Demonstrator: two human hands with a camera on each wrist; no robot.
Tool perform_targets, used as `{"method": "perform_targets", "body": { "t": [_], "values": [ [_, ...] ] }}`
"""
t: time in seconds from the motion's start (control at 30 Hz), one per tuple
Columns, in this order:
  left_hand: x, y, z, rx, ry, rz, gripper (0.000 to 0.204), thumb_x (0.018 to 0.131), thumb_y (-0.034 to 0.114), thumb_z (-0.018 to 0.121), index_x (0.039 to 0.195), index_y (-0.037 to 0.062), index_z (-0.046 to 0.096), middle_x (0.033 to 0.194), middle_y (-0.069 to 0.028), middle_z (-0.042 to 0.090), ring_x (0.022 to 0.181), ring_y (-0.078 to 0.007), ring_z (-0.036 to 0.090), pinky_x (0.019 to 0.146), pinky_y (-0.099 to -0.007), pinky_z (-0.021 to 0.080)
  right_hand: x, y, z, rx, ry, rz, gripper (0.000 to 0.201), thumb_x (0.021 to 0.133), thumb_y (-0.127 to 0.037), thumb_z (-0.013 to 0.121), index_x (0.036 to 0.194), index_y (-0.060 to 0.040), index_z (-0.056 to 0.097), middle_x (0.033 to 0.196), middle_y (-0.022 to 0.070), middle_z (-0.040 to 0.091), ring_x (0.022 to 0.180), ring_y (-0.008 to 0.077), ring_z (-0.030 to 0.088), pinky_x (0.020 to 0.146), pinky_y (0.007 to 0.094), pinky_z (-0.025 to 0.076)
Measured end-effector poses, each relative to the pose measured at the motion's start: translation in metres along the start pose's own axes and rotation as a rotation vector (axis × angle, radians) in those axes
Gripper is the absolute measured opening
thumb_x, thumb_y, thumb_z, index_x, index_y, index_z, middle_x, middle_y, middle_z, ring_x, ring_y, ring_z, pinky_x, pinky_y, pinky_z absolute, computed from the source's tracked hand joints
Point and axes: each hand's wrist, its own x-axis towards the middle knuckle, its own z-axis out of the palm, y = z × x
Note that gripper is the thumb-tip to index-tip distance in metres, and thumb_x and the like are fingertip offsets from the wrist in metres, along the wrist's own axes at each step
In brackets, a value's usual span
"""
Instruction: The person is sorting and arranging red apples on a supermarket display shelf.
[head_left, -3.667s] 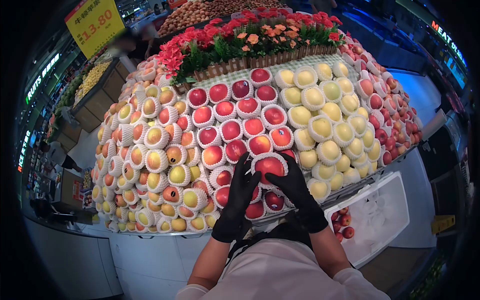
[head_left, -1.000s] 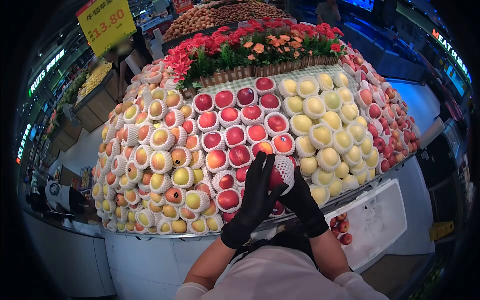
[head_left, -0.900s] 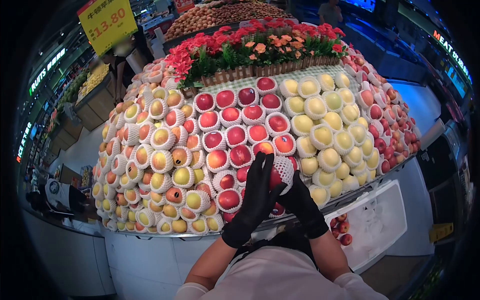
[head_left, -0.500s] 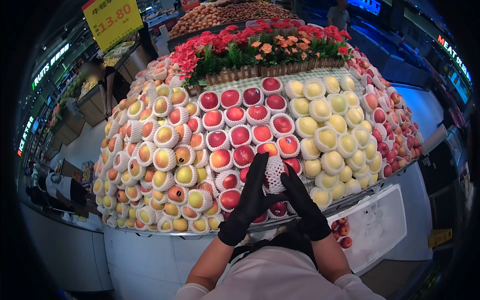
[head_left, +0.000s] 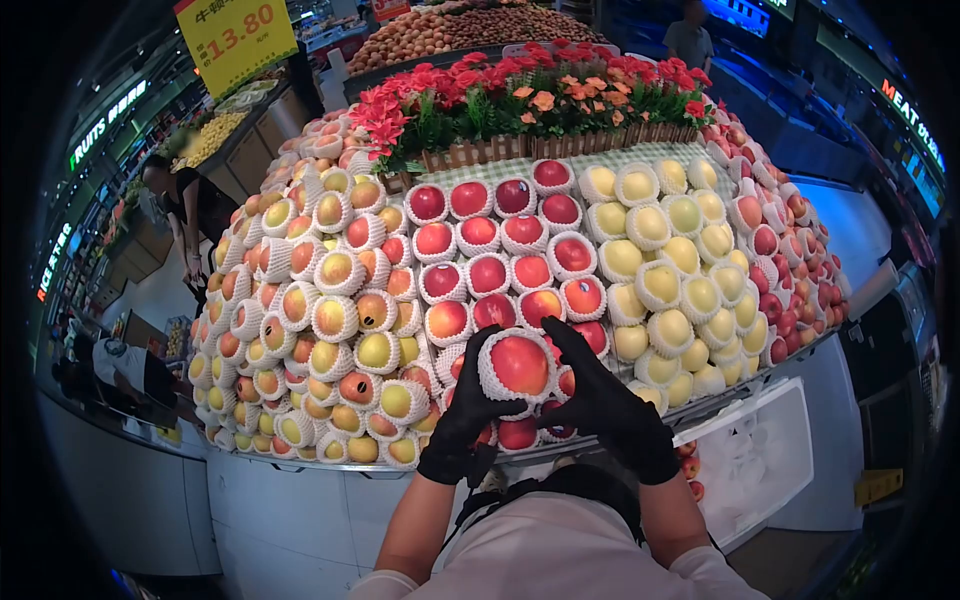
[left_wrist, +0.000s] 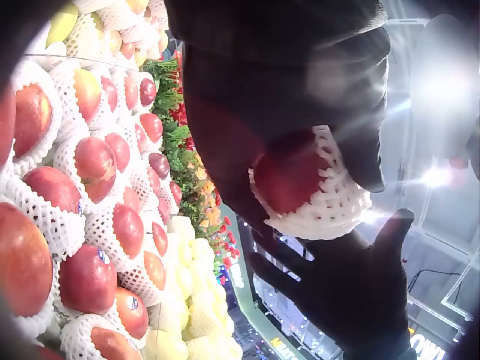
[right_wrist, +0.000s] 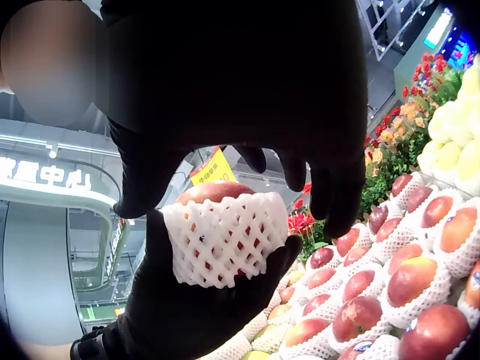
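Note:
A red apple (head_left: 520,364) in a white foam net faces upward above the front red rows. My black-gloved left hand (head_left: 462,408) grips it from the left; in the right wrist view, the left hand (right_wrist: 184,311) cups the netted apple (right_wrist: 225,238) from below. Just right of the fruit, my gloved right hand (head_left: 604,402) has its fingers spread and holds nothing. The left wrist view shows the apple (left_wrist: 289,176) against the left hand (left_wrist: 281,82), with the right hand (left_wrist: 341,289) apart from it. Netted red apples (head_left: 446,320) lie in rows beyond.
Mixed netted apples (head_left: 338,268) are piled left, yellow ones (head_left: 681,250) right. Red flowers (head_left: 440,90) stand behind a small wooden fence (head_left: 480,152). A white foam box (head_left: 785,440) with loose apples sits at lower right. A person (head_left: 195,205) stands at far left.
The apple has turned from its netted side to its red face and moved slightly down-left. My right hand has drawn away rightward, its fingers spreading, while the left stays round the fruit.

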Motion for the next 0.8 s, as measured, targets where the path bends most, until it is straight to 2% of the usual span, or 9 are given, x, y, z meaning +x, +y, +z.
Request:
{"method": "perform_targets", "body": {
  "t": [0.07,0.17,0.2,0.33,0.4,0.5,0.6,0.7,0.8],
  "values": [
    [0.003,-0.012,-0.004,0.067,-0.074,-0.008,0.113,0.051,0.014,0.091,0.145,0.0084,0.03,0.142,-0.0084,0.04,0.133,-0.0233,0.039,0.112,-0.0402,0.034,0.004,0.009,0.009,-0.159,0.027,-0.17,0.097,0.072,-0.015,0.084,0.15,-0.0055,0.027,0.15,0.0182,0.034,0.141,0.0306,0.032,0.113,0.0424,0.031],
    [0.002,-0.005,0.005,0.073,-0.091,-0.045,0.114,0.052,0.018,0.093,0.146,0.0076,0.029,0.145,-0.0085,0.038,0.136,-0.0226,0.037,0.114,-0.0401,0.032,0.006,0.003,0.012,-0.027,-0.02,-0.116,0.088,0.074,-0.007,0.079,0.148,-0.0046,0.031,0.15,0.015,0.036,0.139,0.0251,0.035,0.112,0.039,0.032],
    [0.001,-0.011,0.001,-0.063,-0.158,-0.016,0.105,0.066,0.018,0.087,0.149,0.0073,0.026,0.148,-0.0093,0.035,0.139,-0.0219,0.034,0.115,-0.0382,0.029,0.006,0.003,0.013,-0.045,-0.005,-0.132,0.086,0.074,-0.008,0.079,0.147,-0.0043,0.033,0.148,0.0156,0.038,0.138,0.0266,0.036,0.112,0.0393,0.032],
    [0.008,-0.013,0.007,0.084,-0.001,-0.119,0.074,0.089,0.013,0.065,0.151,0.0071,0.024,0.151,-0.008,0.034,0.137,-0.0204,0.035,0.114,-0.0356,0.03,0.01,0.014,0.013,-0.204,0.051,-0.235,0.081,0.075,-0.008,0.078,0.145,-0.0042,0.036,0.143,0.0177,0.044,0.135,0.0319,0.041,0.11,0.0405,0.034],
    [0.005,-0.022,-0.003,0.1,-0.076,-0.03,0.065,0.098,0.021,0.054,0.152,0.0075,0.022,0.153,-0.0083,0.03,0.14,-0.0203,0.032,0.116,-0.0351,0.028,0.015,0.02,0.014,-0.294,0.059,-0.284,0.084,0.074,-0.011,0.079,0.146,-0.0041,0.036,0.14,0.0188,0.045,0.132,0.0345,0.043,0.108,0.0425,0.036],
    [-0.002,-0.02,-0.003,-0.702,-0.005,-0.275,0.054,0.102,0.028,0.046,0.149,0.0064,0.03,0.148,-0.0079,0.039,0.136,-0.0207,0.039,0.115,-0.0356,0.031,0.019,0.02,0.02,-0.349,0.056,-0.282,0.092,0.071,-0.016,0.083,0.147,-0.0036,0.032,0.137,0.0207,0.048,0.127,0.0378,0.046,0.105,0.0461,0.038],
    [-0.001,-0.021,0.0,-0.66,0.091,-0.358,0.051,0.103,0.04,0.042,0.143,0.0079,0.038,0.139,-0.0091,0.048,0.127,-0.0218,0.049,0.109,-0.0388,0.039,0.017,0.018,0.028,-0.361,0.078,-0.229,0.098,0.07,-0.018,0.084,0.149,-0.0033,0.029,0.137,0.0218,0.047,0.128,0.0381,0.045,0.106,0.0467,0.037],
    [0.0,-0.022,0.006,-0.732,0.159,-0.441,0.05,0.104,0.034,0.042,0.145,0.0069,0.038,0.141,-0.0075,0.047,0.128,-0.0194,0.048,0.109,-0.035,0.038,0.017,0.031,0.034,-0.433,0.117,-0.242,0.101,0.069,-0.02,0.085,0.149,-0.0024,0.026,0.137,0.0233,0.046,0.128,0.0382,0.045,0.105,0.0466,0.039],
    [-0.002,-0.038,0.002,-0.579,0.102,-0.394,0.051,0.104,0.037,0.039,0.146,0.0073,0.037,0.142,-0.0073,0.047,0.128,-0.0189,0.048,0.107,-0.0339,0.041,0.019,0.039,0.036,-0.421,0.13,-0.235,0.101,0.069,-0.021,0.085,0.148,-0.001,0.026,0.138,0.0245,0.045,0.127,0.0388,0.046,0.103,0.0456,0.04]
  ]
}}
